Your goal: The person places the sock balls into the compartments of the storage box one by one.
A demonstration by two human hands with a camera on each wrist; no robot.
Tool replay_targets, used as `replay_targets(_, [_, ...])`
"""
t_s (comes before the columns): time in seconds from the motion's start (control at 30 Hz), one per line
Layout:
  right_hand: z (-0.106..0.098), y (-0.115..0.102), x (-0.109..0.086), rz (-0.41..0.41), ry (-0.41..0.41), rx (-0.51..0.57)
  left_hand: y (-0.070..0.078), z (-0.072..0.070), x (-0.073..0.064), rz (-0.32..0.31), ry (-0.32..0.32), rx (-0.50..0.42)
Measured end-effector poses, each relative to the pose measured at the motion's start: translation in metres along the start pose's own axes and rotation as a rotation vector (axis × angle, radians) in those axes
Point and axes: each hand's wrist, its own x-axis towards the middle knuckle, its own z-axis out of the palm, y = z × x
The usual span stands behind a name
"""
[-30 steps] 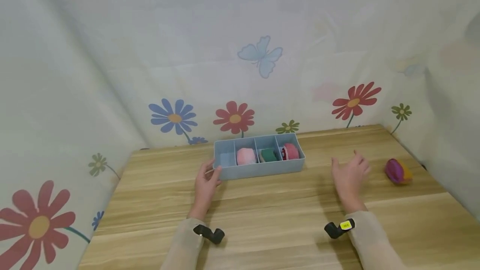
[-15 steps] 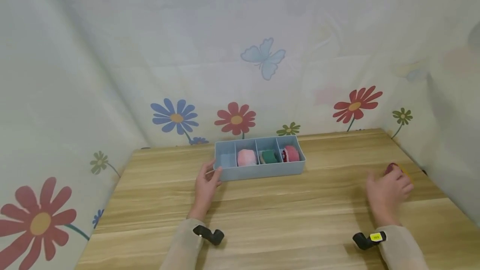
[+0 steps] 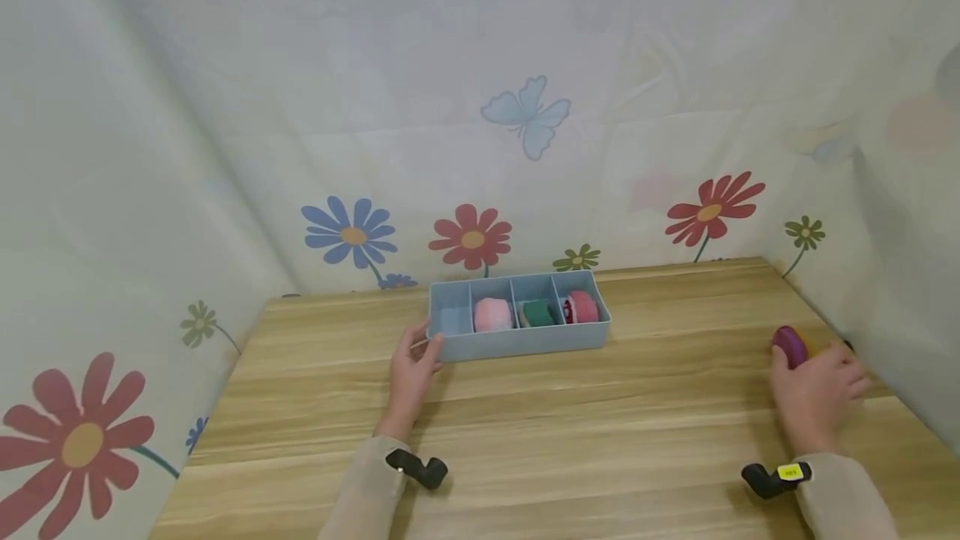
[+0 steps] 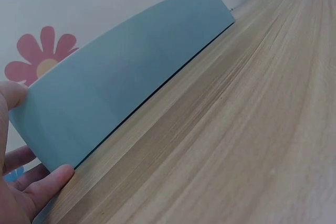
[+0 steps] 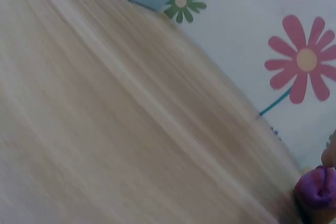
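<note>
At the right of the table, in the head view, my right hand [image 3: 816, 397] has its thumb and fingers about a purple and yellow rolled pair of socks [image 3: 789, 345]. The purple roll [image 5: 316, 188] shows at the lower right corner of the right wrist view, a fingertip touching it. My left hand [image 3: 411, 369] grips the left front corner of a light blue divided box [image 3: 525, 345]. In the left wrist view the fingers [image 4: 50, 184] lie at the box's lower end. Pink [image 3: 492, 315], green [image 3: 537, 313] and red-pink [image 3: 581, 307] rolls sit in separate compartments; the leftmost compartment holds nothing.
The wood-grain table [image 3: 570, 440] carries the box near its back edge. Behind and at both sides hangs a pale curtain [image 3: 420, 157] printed with flowers and a butterfly. Bare tabletop lies between the box and the purple roll.
My right hand has moved right from beside the purple and yellow roll, over it, and now its fingers are around it. The left hand and the box have stayed in place.
</note>
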Motion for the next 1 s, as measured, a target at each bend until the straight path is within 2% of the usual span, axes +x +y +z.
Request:
replay_targets(0.4, [0.007,0.017,0.011,0.079,-0.099,0.077,0.0,0.0,0.0,-0.004,0.0,0.017])
replay_targets(0.57, [0.009,0.019,0.018,0.103,-0.137,0.051,-0.014,-0.002,0.006,-0.016,-0.004,-0.003])
replay_targets(0.73, [0.011,0.017,0.019,0.075,-0.161,0.002,-0.028,-0.004,0.01,-0.005,0.019,0.017])
replay_targets(0.87, [0.011,0.016,0.022,0.047,-0.168,-0.014,-0.031,-0.002,0.011,0.027,0.027,0.025])
replay_targets(1.0, [0.011,0.013,0.025,0.039,-0.17,-0.002,-0.03,-0.002,0.011,0.028,0.028,0.006])
